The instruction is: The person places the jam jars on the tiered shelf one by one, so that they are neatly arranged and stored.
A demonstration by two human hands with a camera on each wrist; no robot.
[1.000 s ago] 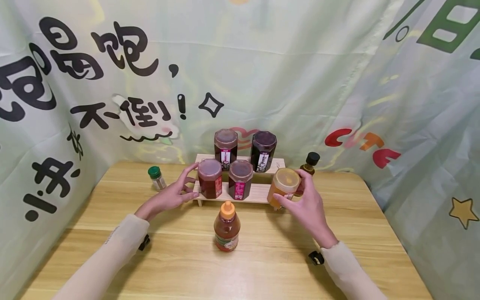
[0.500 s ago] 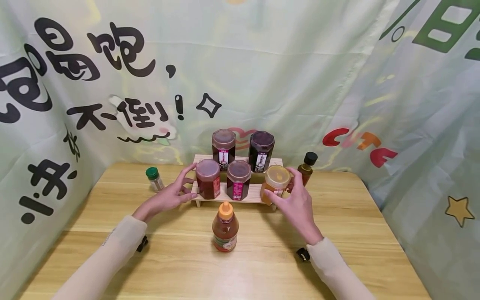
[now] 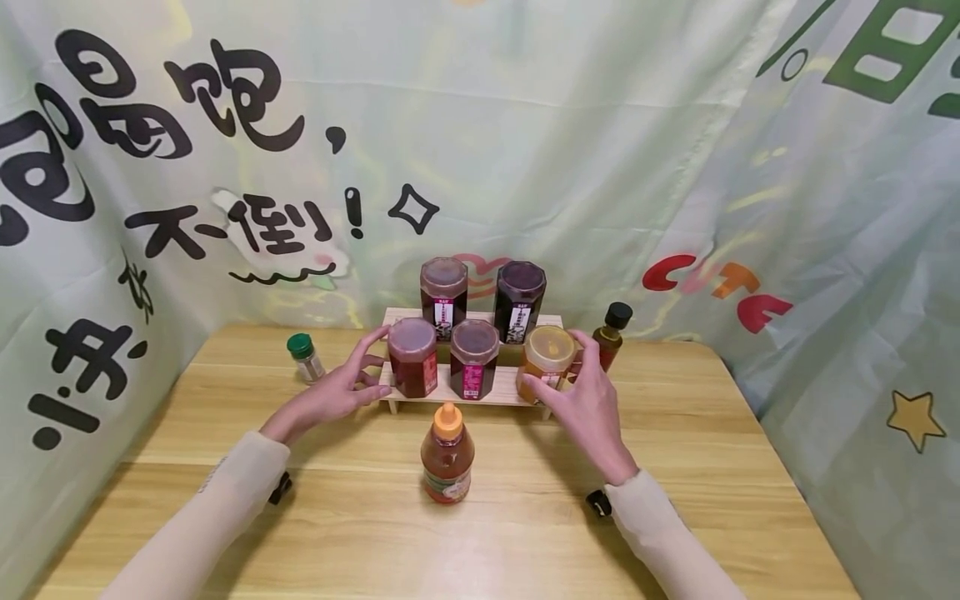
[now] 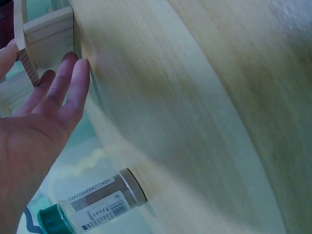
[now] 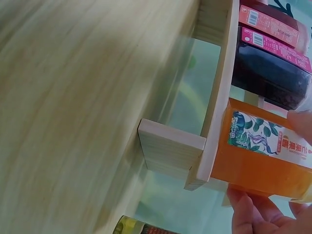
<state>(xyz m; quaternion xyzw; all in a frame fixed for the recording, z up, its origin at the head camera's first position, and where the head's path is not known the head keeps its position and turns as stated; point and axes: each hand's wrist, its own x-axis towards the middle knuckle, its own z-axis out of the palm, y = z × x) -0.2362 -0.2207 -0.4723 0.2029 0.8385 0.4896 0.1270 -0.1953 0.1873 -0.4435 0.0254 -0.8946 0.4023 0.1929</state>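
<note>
My right hand holds a jar of orange preserve between thumb and fingers. In the right wrist view, the jar's base sits at the right end of the lower tier of a wooden shelf. My left hand rests at the shelf's left end, its fingers fairly straight against the wood in the left wrist view, and its index finger beside a red jar. A dark jar stands between the red and orange ones. On the upper tier are two dark jars.
An orange-capped squeeze bottle stands on the table before the shelf. A green-capped shaker is at the left, a black-capped bottle at the right. Behind hangs a printed cloth.
My right hand has brought the orange jar left and back onto the shelf's lower right end, closer to the dark jar. The left hand has stayed at the shelf's left end.
</note>
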